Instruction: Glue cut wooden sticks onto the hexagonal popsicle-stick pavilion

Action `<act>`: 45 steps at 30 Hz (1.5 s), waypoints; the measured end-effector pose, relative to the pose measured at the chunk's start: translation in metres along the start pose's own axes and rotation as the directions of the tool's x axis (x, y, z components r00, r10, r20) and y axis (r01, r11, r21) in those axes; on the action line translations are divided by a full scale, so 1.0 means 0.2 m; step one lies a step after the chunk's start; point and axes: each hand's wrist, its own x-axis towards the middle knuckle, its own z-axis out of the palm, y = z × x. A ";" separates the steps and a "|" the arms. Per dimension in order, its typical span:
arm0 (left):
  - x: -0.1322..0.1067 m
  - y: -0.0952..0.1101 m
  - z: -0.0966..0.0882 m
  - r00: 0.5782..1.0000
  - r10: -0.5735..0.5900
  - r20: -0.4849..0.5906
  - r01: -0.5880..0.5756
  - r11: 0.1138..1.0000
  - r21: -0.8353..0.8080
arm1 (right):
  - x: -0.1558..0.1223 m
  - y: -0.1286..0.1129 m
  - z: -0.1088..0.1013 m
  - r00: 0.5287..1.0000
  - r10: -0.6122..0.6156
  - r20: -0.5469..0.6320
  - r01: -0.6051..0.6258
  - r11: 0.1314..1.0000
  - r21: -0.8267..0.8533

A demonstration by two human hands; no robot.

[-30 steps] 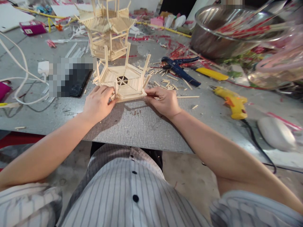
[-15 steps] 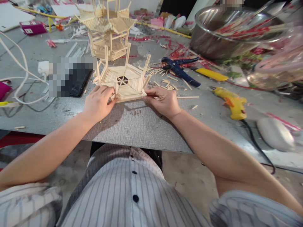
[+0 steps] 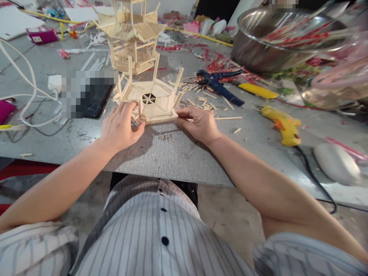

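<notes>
A six-sided frame of thin wooden sticks, with upright posts at its corners and a dark opening in its middle, rests on the table in front of me. My left hand is curled round the short post at its near left corner, thumb low and fingers higher. At the near right corner, my right hand pinches the frame's edge between thumb and forefinger. Its other fingers are folded under. Behind the frame stands a taller tiered pavilion of the same sticks.
Cut stick pieces lie right of the frame, near blue-handled cutters and a yellow knife. A yellow glue gun with a black cord is farther right. A steel pot stands behind. A phone lies left.
My left hand's fingers have lifted and spread a little from the thumb around the corner post. My right hand keeps its pinch, and the frame stays in place.
</notes>
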 end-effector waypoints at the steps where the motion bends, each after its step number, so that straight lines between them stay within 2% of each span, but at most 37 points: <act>1: 0.00 0.00 -0.01 1.000 -0.004 -0.018 0.004 1.000 -0.002 | 0.00 0.00 0.00 1.000 -0.004 0.004 0.004 1.000 0.004; 4: -0.02 0.00 -0.01 0.996 0.019 -0.083 -0.019 1.000 -0.003 | 0.00 0.01 0.00 0.999 -0.038 0.001 0.038 0.999 0.017; 8: -0.02 -0.01 0.01 0.983 0.122 -0.138 -0.121 0.993 0.020 | -0.01 0.01 -0.01 0.998 -0.070 0.002 0.070 0.997 -0.031; 16: -0.02 0.01 0.01 0.986 0.166 -0.022 -0.165 0.986 0.029 | 0.00 0.01 -0.02 0.995 -0.097 0.010 0.098 0.988 -0.121; 25: -0.01 0.01 0.02 0.988 0.151 -0.024 -0.151 0.988 0.012 | 0.00 0.02 -0.01 0.995 -0.095 -0.007 0.093 0.980 -0.175; 34: -0.01 0.00 0.03 0.985 0.169 -0.040 -0.167 0.984 0.064 | -0.01 0.03 0.00 0.996 -0.091 -0.011 0.088 0.979 -0.182; 39: -0.01 0.01 0.02 0.985 0.171 -0.031 -0.168 0.983 0.078 | -0.01 0.03 0.00 0.991 -0.130 -0.027 0.122 0.973 -0.194; 45: -0.01 0.00 0.03 0.985 0.173 -0.009 -0.172 0.981 0.085 | -0.01 0.03 0.00 0.995 -0.101 0.008 0.101 0.978 -0.180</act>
